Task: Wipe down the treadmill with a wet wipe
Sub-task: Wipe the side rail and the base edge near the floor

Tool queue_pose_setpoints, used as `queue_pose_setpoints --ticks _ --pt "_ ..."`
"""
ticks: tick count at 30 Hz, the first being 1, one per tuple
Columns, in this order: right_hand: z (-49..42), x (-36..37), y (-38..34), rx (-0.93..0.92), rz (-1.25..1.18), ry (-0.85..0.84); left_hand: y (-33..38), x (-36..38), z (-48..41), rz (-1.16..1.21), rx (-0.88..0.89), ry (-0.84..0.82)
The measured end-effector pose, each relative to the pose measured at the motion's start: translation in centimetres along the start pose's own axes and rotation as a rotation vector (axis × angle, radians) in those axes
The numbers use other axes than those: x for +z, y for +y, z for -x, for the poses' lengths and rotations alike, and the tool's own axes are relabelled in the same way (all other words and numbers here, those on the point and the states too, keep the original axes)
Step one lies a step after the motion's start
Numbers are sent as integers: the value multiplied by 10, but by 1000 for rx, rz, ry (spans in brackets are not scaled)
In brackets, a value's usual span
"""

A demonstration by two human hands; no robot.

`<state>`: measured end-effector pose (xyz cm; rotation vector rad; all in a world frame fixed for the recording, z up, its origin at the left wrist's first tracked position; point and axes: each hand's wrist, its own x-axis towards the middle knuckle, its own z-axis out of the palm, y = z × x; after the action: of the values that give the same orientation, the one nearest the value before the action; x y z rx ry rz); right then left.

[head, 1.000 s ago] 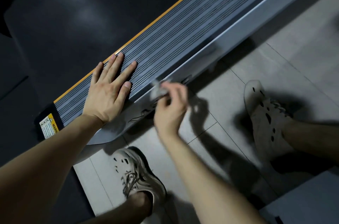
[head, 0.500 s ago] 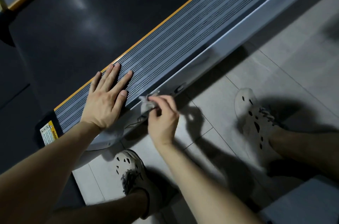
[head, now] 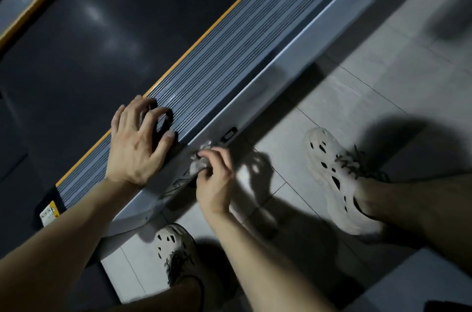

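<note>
The treadmill runs on the same slant across the view as half a second ago, with its dark belt on the far side and the tiled floor on the near side. The right shoe and the left shoe stand on the tiles much as before.

The left hand has changed most. It lay flat with straight, spread fingers on the ribbed side rail; now the palm is raised and the fingers are bent, with fingertips and thumb pressing on the rail. It holds nothing.

The right hand still grips the wet wipe, bunched between curled fingers and thumb. It presses the wipe against the grey outer edge of the treadmill, just beside the left thumb. The wipe sits on nearly the same stretch as before, between a small black slot and a printed mark.

Both ends of the treadmill are cut off by the frame. Both legs run out of the picture. Shadow under the bent left fingers hides the rail there. Most of the wipe is covered by the right fingers, and the printed mark is partly behind it and unreadable. The yellow and white sticker at the belt's near corner is too small to read.
</note>
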<state>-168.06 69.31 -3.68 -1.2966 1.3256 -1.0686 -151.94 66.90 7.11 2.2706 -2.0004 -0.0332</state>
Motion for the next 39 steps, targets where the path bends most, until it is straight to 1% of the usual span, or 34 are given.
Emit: queue_pose_setpoints --ticks 1,5,7,8,10,11,12,14,15,16,17,18,21,22,23,25,27,28,29,32,33,34,35,37,39 --pt "-9 -4 8 -14 -1 5 12 3 -16 11 11 15" --pt "-132 -51 36 5 47 348 46 21 -72 18 112 -31" --pt "-185 -74 36 26 66 462 51 27 -83 43 151 -36" --pt "-195 -77 36 31 52 492 51 29 -84 62 150 -27" --pt "-178 -68 35 74 36 460 49 29 -82 73 145 -12" --pt "-153 -56 37 89 25 401 49 30 -82 65 147 -8" --pt "-120 -40 44 94 25 307 48 30 -82 58 150 -8" --pt "-45 -15 52 75 84 49 50 29 -83 56 156 -19" --pt "-17 -6 56 51 98 -44 51 28 -83 61 156 -22" --pt "-3 -1 57 57 73 -87 51 28 -83 63 154 -21" --pt "-9 -2 58 95 26 -74 51 27 -82 63 157 -16" --pt "-26 -3 65 148 10 -11 50 29 -82 63 160 -16" --pt "-129 -34 77 237 8 366 48 29 -82 70 162 3" --pt "-164 -49 77 265 -29 463 49 30 -83 79 165 4" --pt "-191 -59 74 278 -62 527 49 30 -84 82 164 2" --pt "-213 -59 69 286 -68 634 49 30 -83 75 162 5" --pt "-192 -38 65 340 -96 664 49 30 -84 77 164 0" --pt "-167 -21 66 397 -113 649 49 29 -85 78 164 -5" --pt "-137 -4 68 430 -114 599 48 29 -85 77 167 -6" --pt "-47 25 71 469 -118 323 49 28 -85 64 166 -1" --pt "-33 24 71 474 -104 256 49 28 -84 64 165 0" --pt "-38 18 68 462 -116 228 50 28 -84 65 166 1" --pt "-56 8 66 434 -134 256 50 28 -84 66 168 2" --pt "-118 -22 65 387 -157 419 49 29 -83 67 170 5" --pt "-189 -63 48 249 -163 558 49 29 -84 73 168 7"
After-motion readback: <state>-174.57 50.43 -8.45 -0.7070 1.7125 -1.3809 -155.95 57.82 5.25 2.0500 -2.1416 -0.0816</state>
